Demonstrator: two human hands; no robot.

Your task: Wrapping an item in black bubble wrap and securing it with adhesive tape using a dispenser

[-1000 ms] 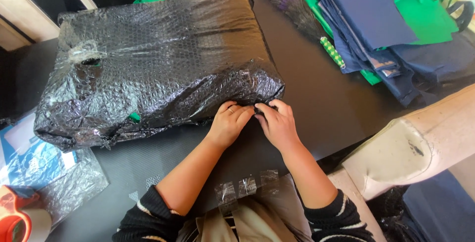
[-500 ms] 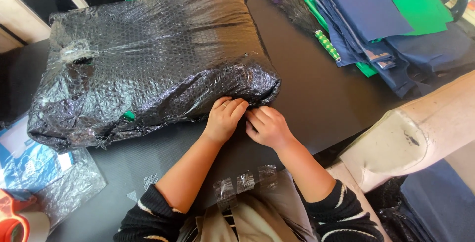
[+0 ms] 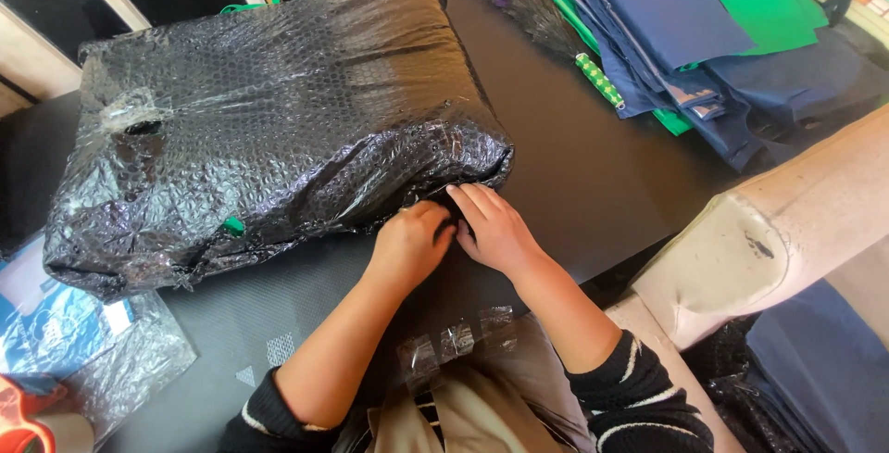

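My left hand (image 3: 407, 247) and right hand (image 3: 495, 228) pressed, fingers together, on the near edge of the bubble-wrapped black parcel (image 3: 269, 119) (it lay on the dark worktop (image 3: 593, 184)), beside stacked bags (image 3: 722, 36).

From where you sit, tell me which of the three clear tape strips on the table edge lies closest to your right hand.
The rightmost tape strip, the one just beside the right forearm below the right hand. The other two strips sit further left, under the left arm.
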